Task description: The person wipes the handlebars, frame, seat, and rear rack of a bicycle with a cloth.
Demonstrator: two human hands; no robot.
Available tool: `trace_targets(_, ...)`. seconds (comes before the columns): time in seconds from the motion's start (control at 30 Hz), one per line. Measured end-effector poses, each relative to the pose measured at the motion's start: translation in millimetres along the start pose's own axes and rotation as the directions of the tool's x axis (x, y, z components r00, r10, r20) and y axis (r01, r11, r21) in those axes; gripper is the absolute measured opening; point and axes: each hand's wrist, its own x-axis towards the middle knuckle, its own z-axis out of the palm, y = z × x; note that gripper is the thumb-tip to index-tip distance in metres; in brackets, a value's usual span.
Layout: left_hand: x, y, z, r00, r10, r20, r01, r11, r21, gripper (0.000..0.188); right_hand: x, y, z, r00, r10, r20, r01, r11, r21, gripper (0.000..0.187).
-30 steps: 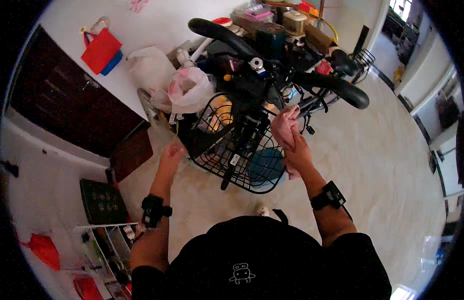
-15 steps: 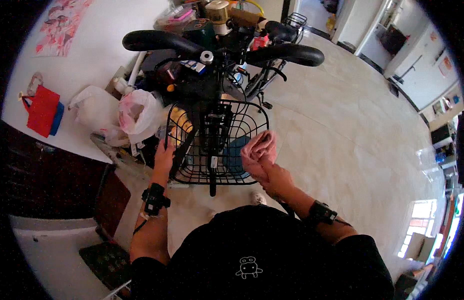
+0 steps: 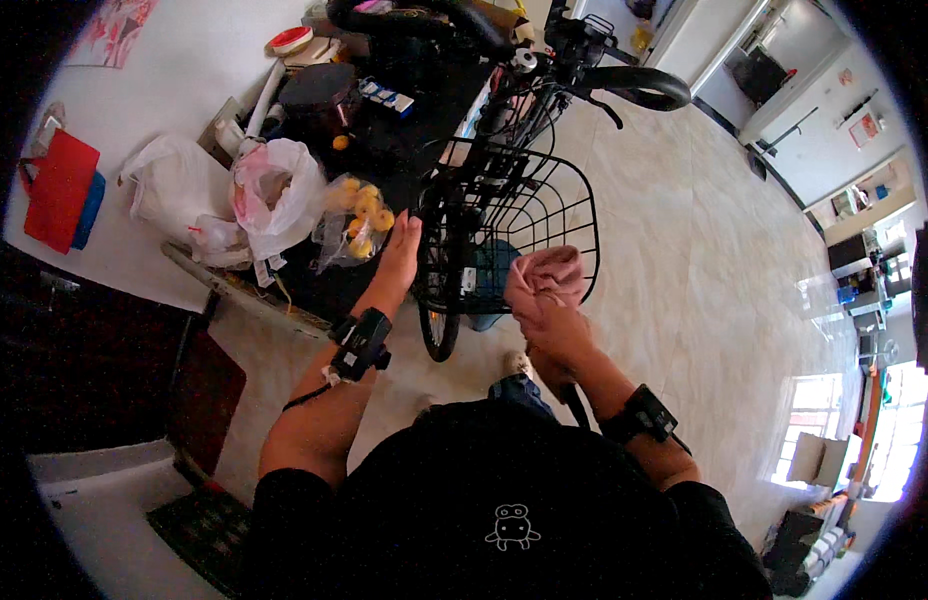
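A black bicycle stands in front of me with a black wire basket (image 3: 574, 205) on its front. My left hand (image 3: 399, 255) lies flat against the basket's left side, fingers stretched out. My right hand (image 3: 549, 325) is closed on a bunched pink cloth (image 3: 544, 275) pressed to the near rim of the basket. Something blue shows through the wires at the basket's bottom. The black handlebar (image 3: 634, 85) reaches out to the upper right. Both wrists wear black bands.
Left of the bicycle a dark low shelf carries white plastic bags (image 3: 274, 190), a clear bag of yellow fruit (image 3: 359, 215) and a dark pot (image 3: 319, 95). A red bag (image 3: 59, 190) hangs on the white wall. Pale tiled floor (image 3: 704, 260) stretches right.
The view has swung so the bicycle sits more to the upper right. My left hand slid up along the basket's side. My right hand keeps the pink cloth at the near rim.
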Motion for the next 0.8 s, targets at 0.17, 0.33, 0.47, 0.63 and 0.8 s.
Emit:
trace_targets(0.17,-17.9,31.7,22.0,0.958,-0.198,0.206,0.210,0.977,-0.036,0.057,20.3,-46.2,16.4,0.934,0.152,0.323,-0.182,0.981,0.063,0.047)
trace_targets(0.33,-15.7,32.9,25.1,0.973,0.008,0.231,0.002,0.999,-0.043,0.056,61.8,-57.5,63.0,0.950,-0.120,0.290,-0.021,0.897,0.441,0.049)
trace_targets(0.47,-27.5,54.0,-2.3,0.968,-0.044,0.248,0.046,0.999,-0.001,0.044,75.6,-74.3,108.5,0.996,-0.079,0.045,0.016,0.634,0.773,0.049)
trace_targets(0.63,-34.7,90.4,5.8,0.971,0.024,0.239,-0.059,0.989,0.139,0.040,43.6,-74.6,27.8,0.946,-0.132,0.297,0.058,0.968,0.246,0.054)
trace_targets(0.8,-38.1,95.9,24.7,0.986,0.086,0.146,-0.127,0.945,0.303,0.039,25.2,-5.2,2.8,0.926,-0.047,0.374,0.001,0.992,0.123,0.046)
